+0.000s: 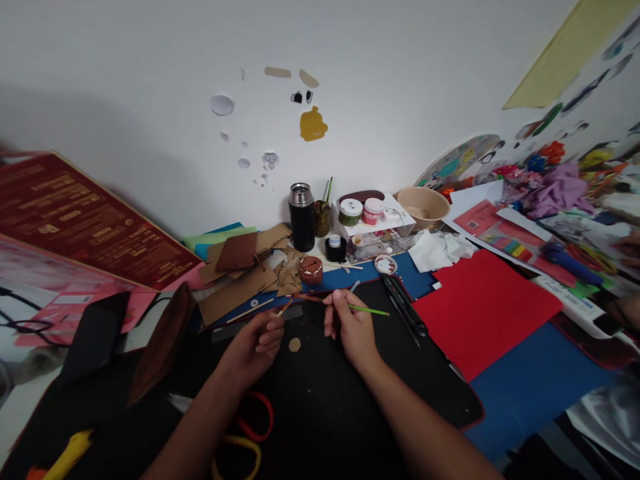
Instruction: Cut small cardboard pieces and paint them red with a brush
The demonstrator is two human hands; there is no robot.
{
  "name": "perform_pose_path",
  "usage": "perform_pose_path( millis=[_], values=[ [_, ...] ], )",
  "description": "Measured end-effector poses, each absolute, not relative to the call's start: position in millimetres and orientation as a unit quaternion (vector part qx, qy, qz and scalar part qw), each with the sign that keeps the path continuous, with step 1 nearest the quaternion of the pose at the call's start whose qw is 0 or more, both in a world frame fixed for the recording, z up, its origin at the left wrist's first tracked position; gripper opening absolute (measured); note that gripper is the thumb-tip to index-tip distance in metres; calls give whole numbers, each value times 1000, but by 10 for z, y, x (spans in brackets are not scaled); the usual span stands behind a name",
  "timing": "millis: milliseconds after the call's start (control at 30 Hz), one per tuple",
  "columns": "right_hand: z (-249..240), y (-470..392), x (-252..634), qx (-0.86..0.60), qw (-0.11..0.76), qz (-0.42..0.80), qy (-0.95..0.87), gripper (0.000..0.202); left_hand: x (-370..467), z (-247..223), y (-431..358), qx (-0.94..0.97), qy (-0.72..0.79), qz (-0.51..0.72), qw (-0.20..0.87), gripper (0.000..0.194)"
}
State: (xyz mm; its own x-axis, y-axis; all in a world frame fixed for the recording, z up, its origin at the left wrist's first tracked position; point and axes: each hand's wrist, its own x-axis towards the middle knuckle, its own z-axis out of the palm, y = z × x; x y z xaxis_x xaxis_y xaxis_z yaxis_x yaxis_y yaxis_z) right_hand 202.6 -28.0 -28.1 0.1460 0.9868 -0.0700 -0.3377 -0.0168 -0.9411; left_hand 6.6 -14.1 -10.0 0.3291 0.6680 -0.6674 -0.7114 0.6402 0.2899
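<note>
My right hand [350,327] is closed around a thin green paintbrush [373,311], whose dark tip points left toward my left hand. Between the fingertips of my left hand [260,340] is a small thin stick [284,308] with a brownish end. The brush tip is near that end; whether they touch cannot be made out. Just behind the hands stands an open jar of brown paint [311,270]. A small round tan piece [295,345] lies on the black mat [325,407] between my hands.
Red-handled scissors [267,417] lie by my left forearm. Cardboard scraps [235,293], a black flask [302,223] and paint jars [351,212] stand or lie behind. Cutters [405,307] and red paper [485,307] are right. Part of another person's hand [631,247] shows far right.
</note>
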Motion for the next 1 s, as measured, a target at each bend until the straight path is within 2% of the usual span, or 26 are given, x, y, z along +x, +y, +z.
perform_pose_path(
  millis=[333,500,700,833,1000],
  values=[
    [-307,-302,1982,-435,580,570,-387,50,58,-45,-145,-36,385,441,810,33],
    [-332,-244,2028,-465,605,545,-348,49,61,-136,-150,69,402,433,804,24],
    [-312,-270,2033,-456,604,552,-351,49,76,-266,-137,341,488,461,658,45],
    [-292,-276,2034,-452,608,552,-349,49,63,-296,-123,442,540,447,559,43],
    [-281,-294,2017,-438,603,560,-361,48,70,-342,-137,486,566,437,502,36]
  ],
)
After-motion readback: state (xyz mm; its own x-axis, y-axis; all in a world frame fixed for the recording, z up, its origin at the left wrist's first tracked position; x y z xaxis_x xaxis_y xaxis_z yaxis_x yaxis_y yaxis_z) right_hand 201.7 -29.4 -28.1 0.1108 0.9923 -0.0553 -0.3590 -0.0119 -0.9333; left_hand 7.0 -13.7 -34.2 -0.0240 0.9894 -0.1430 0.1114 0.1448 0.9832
